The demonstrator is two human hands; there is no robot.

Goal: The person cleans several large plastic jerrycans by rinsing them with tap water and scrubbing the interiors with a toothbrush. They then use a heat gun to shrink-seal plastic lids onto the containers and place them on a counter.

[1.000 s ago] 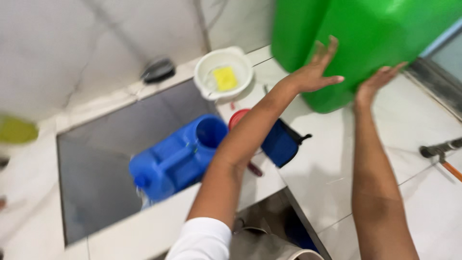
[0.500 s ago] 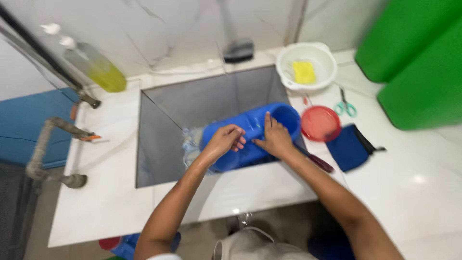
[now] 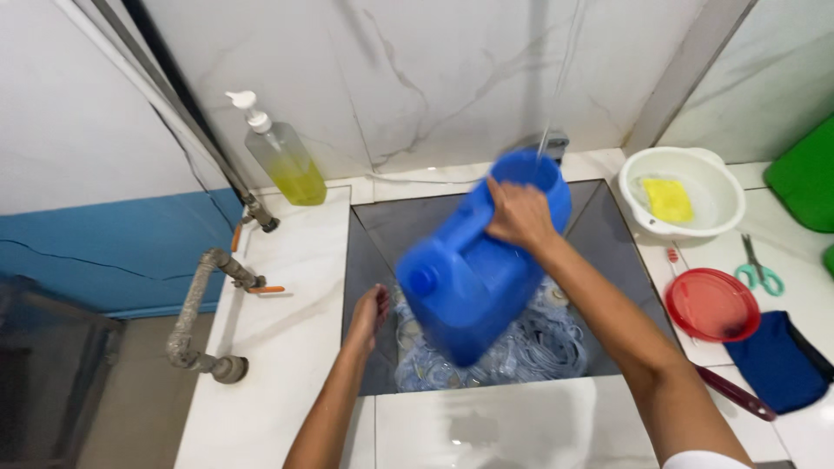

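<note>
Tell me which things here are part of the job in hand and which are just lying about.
In use:
right hand gripping the tilted blue plastic jerrycan
left hand down in the grey sink

Lying about:
white bowl holding a yellow sponge
red round lid
green-handled scissors
clear soap dispenser

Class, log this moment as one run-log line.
right hand: holds blue jerrycan tilted over sink | left hand: in sink by crumpled plastic

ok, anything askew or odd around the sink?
The big blue plastic jerrycan is tilted over the grey sink basin, gripped near its mouth by the right hand; the left hand hangs beside it. A thin water stream falls toward the mouth. Nothing looks spilled or broken.
</note>
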